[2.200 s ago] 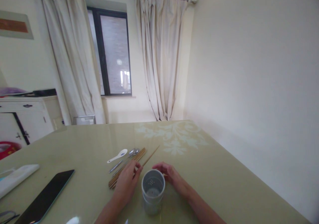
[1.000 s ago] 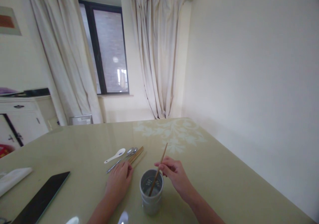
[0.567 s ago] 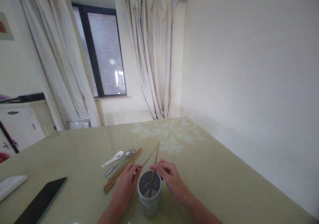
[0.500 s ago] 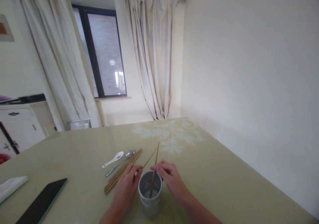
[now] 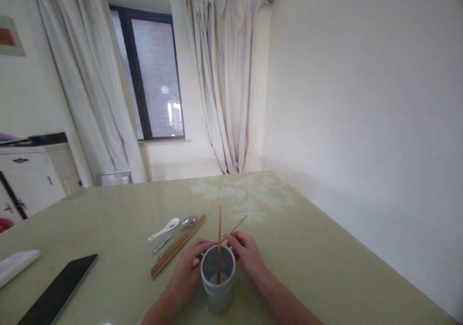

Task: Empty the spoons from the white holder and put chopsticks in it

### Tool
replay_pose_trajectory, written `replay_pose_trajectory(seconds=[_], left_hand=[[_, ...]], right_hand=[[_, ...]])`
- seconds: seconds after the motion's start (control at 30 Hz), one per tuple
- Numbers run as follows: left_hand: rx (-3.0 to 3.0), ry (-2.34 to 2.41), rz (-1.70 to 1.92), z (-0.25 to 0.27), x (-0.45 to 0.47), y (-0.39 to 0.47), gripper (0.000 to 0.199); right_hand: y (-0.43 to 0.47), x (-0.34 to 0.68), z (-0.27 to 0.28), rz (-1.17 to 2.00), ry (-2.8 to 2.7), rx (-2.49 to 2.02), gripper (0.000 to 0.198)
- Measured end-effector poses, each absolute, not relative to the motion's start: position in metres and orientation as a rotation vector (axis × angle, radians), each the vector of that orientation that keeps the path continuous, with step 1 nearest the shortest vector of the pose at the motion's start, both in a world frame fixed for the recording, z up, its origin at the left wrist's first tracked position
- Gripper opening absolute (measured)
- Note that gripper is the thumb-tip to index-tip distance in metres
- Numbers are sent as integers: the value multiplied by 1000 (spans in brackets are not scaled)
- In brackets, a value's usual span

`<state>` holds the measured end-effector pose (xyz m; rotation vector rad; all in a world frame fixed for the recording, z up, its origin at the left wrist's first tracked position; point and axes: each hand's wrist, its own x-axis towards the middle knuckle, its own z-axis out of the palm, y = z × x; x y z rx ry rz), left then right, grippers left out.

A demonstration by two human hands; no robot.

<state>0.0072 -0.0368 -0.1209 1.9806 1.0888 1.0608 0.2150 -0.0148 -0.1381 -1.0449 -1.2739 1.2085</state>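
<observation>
Head view: right hand fingers pinch a chopstick slanting toward upper right, just behind the cup at lower centre, where another chopstick stands upright; left hand fingers curl loosely beside the cup, empty.

Black tablet cut by bottom edge.

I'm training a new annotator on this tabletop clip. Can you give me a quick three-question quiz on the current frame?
1. True or false: one chopstick stands in the grey cup.
2. Which hand pinches the second, slanted chopstick: A left hand, B right hand?
3. Fill in: beside the loose chopsticks lies a white ____.

Key: 1 true; 2 B; 3 spoon.
</observation>
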Motion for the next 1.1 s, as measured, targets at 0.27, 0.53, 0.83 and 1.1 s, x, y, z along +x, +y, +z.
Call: replay_pose_trajectory(seconds=[0.27,0.53,0.83,1.1], left_hand=[[2074,1267,1077,-139,-2,-24,37],[2266,2213,716,-147,-44,-9,34],[2242,2137,638,-142,-42,-9,29],[2219,1863,702,-148,-27,-10,27]], right_hand=[[-15,225,-113,923,-1117,-937,53],[-11,280,-76,673,-725,-776,45],[-33,248,-82,846,-1195,-854,44],[-37,230,-101,907,-1417,-1021,53]])
